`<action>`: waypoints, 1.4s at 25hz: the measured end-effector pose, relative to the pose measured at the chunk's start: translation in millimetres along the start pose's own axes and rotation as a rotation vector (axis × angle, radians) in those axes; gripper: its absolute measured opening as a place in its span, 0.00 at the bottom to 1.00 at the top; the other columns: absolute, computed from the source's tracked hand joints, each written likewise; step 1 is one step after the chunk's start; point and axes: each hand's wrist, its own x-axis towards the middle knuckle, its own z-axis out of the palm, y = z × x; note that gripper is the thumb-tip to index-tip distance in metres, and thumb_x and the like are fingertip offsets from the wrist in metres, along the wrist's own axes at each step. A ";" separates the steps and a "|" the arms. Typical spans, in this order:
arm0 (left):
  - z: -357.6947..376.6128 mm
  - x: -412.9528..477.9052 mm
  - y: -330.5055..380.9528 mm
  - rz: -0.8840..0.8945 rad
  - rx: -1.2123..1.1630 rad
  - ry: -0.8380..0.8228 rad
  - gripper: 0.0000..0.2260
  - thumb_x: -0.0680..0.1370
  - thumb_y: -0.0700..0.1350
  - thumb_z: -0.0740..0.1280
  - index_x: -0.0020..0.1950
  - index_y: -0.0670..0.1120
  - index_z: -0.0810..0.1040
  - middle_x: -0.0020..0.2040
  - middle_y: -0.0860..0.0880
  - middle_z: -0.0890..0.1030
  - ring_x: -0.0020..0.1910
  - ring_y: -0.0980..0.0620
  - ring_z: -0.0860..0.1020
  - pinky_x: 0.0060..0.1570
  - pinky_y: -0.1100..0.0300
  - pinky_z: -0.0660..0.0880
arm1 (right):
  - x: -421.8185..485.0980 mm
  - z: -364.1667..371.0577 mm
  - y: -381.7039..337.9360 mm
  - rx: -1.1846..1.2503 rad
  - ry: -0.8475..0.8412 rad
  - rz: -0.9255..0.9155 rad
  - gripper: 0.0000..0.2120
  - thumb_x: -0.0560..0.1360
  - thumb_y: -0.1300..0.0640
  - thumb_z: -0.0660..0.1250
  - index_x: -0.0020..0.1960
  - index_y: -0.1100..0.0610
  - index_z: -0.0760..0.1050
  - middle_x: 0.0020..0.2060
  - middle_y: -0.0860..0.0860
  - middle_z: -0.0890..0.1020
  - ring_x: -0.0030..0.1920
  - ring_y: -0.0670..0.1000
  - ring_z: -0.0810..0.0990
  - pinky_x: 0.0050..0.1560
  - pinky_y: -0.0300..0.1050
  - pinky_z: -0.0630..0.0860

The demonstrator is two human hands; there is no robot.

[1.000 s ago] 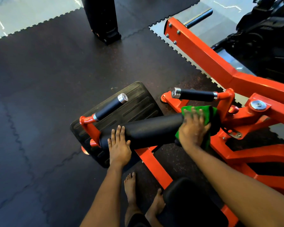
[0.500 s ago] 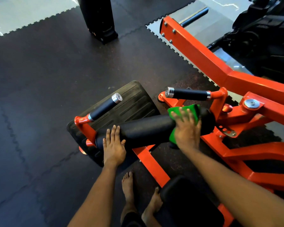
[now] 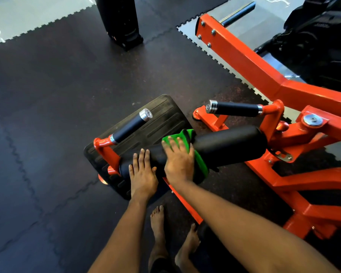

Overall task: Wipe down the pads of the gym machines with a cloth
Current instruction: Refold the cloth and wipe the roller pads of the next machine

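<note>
Now our right hand point(image 3: 178, 160) has slid the green cloth point(image 3: 200, 164) from the roller pad's point(image 3: 228, 145) right end to its middle, so we judge only the left part remains. Its fingers lie spread, pressing the cloth down. Our left hand point(image 3: 143, 172) rests flat on the pad's left end. Beyond stand 2 grip handles point(image 3: 234, 109).

The left hand point(image 3: 143, 174) and the right hand point(image 3: 178, 162) are showing bare. Behind each wrist, the left forearm point(image 3: 122, 233) and the right forearm point(image 3: 244, 223) are running uncovered to the frame edge. Below the hands, 2 bare feet are showing: the left foot point(image 3: 158, 219) and the right foot point(image 3: 189, 239). A dark garment point(image 3: 161, 264) is covering the leg directly behind the left ankle.
</note>
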 end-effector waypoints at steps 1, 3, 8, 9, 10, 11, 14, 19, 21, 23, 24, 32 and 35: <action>0.7 -1.2 -0.2 0.001 0.002 0.002 0.30 0.85 0.48 0.55 0.83 0.50 0.44 0.83 0.52 0.41 0.80 0.49 0.37 0.78 0.42 0.42 | -3.2 1.9 0.0 -0.016 -0.039 -0.058 0.31 0.73 0.58 0.67 0.75 0.46 0.69 0.75 0.49 0.70 0.76 0.57 0.65 0.72 0.66 0.64; 0.8 -3.7 0.6 0.001 0.005 0.011 0.29 0.85 0.48 0.55 0.83 0.50 0.44 0.83 0.52 0.42 0.81 0.49 0.37 0.78 0.42 0.42 | -2.1 -8.0 30.3 -0.007 -0.055 -0.112 0.32 0.73 0.57 0.67 0.76 0.44 0.68 0.76 0.49 0.68 0.76 0.57 0.65 0.70 0.65 0.65; 5.7 -16.1 9.5 -0.031 0.043 0.066 0.30 0.84 0.47 0.57 0.83 0.48 0.46 0.83 0.50 0.43 0.81 0.46 0.39 0.78 0.41 0.45 | 5.5 -63.1 154.5 -0.098 0.029 0.171 0.27 0.74 0.57 0.64 0.72 0.43 0.71 0.76 0.48 0.68 0.76 0.56 0.65 0.69 0.68 0.64; 8.8 -18.1 9.7 -0.034 0.054 0.079 0.30 0.84 0.47 0.59 0.82 0.47 0.47 0.83 0.49 0.45 0.81 0.45 0.41 0.78 0.40 0.47 | 11.6 -74.0 172.2 -0.093 0.036 0.216 0.25 0.75 0.56 0.62 0.71 0.44 0.72 0.76 0.48 0.68 0.75 0.56 0.65 0.69 0.66 0.65; 12.3 -20.3 9.6 -0.036 0.059 0.097 0.30 0.83 0.47 0.60 0.82 0.47 0.49 0.82 0.48 0.46 0.81 0.44 0.42 0.77 0.39 0.49 | 18.2 -81.7 184.1 -0.084 0.040 0.243 0.24 0.75 0.55 0.59 0.70 0.45 0.74 0.76 0.48 0.69 0.75 0.56 0.66 0.69 0.65 0.65; 16.0 -22.6 9.2 -0.034 0.063 0.119 0.31 0.82 0.46 0.61 0.82 0.46 0.51 0.82 0.47 0.48 0.81 0.43 0.44 0.77 0.38 0.52 | 23.9 -85.5 189.7 -0.065 0.042 0.261 0.23 0.76 0.55 0.58 0.69 0.46 0.74 0.75 0.49 0.70 0.74 0.56 0.67 0.69 0.64 0.66; 23.7 -27.4 12.5 -0.048 0.058 0.172 0.31 0.80 0.45 0.66 0.80 0.44 0.57 0.81 0.44 0.55 0.80 0.40 0.50 0.74 0.37 0.57 | 30.8 -77.2 173.1 -0.043 0.095 0.330 0.20 0.76 0.56 0.63 0.67 0.47 0.77 0.73 0.48 0.72 0.74 0.56 0.67 0.70 0.65 0.61; 33.4 -38.0 22.5 -0.131 0.086 0.260 0.26 0.75 0.46 0.72 0.70 0.41 0.69 0.72 0.39 0.68 0.71 0.35 0.65 0.62 0.36 0.68 | 9.8 -40.2 84.0 0.005 0.045 0.170 0.25 0.73 0.57 0.66 0.69 0.46 0.76 0.73 0.49 0.72 0.75 0.57 0.67 0.72 0.68 0.60; 30.4 -39.1 28.6 -0.159 0.083 0.334 0.20 0.76 0.47 0.71 0.63 0.40 0.71 0.63 0.37 0.72 0.62 0.35 0.69 0.55 0.36 0.70 | -3.4 -33.8 67.6 -0.033 -0.005 0.032 0.27 0.74 0.56 0.65 0.73 0.45 0.72 0.76 0.49 0.68 0.76 0.57 0.64 0.71 0.68 0.61; 22.1 -34.2 32.2 -0.199 0.053 0.384 0.17 0.78 0.49 0.69 0.61 0.41 0.71 0.58 0.38 0.72 0.58 0.36 0.71 0.53 0.37 0.70 | -6.6 -39.7 87.7 -0.082 -0.037 -0.059 0.30 0.74 0.56 0.64 0.75 0.43 0.68 0.78 0.49 0.64 0.77 0.56 0.62 0.71 0.67 0.62; 16.9 -30.7 32.2 -0.223 0.039 0.397 0.18 0.78 0.51 0.69 0.62 0.42 0.71 0.59 0.39 0.72 0.59 0.36 0.71 0.54 0.37 0.70 | -4.3 -46.9 106.2 -0.111 -0.044 -0.054 0.31 0.74 0.56 0.64 0.75 0.42 0.67 0.79 0.48 0.63 0.77 0.56 0.61 0.71 0.67 0.61; 1.8 -17.9 25.6 -0.260 0.010 0.296 0.33 0.74 0.53 0.75 0.73 0.41 0.66 0.67 0.36 0.67 0.65 0.35 0.68 0.56 0.39 0.75 | 22.8 -75.5 176.0 -0.112 0.139 0.360 0.23 0.76 0.57 0.65 0.71 0.48 0.73 0.74 0.51 0.70 0.74 0.57 0.66 0.69 0.66 0.64; -5.6 -14.6 26.5 -0.237 0.096 0.276 0.31 0.73 0.53 0.76 0.69 0.39 0.70 0.63 0.35 0.69 0.60 0.34 0.70 0.54 0.41 0.77 | 32.6 -45.4 119.9 -0.044 0.189 0.345 0.19 0.73 0.59 0.67 0.62 0.50 0.80 0.64 0.52 0.80 0.66 0.58 0.75 0.69 0.64 0.66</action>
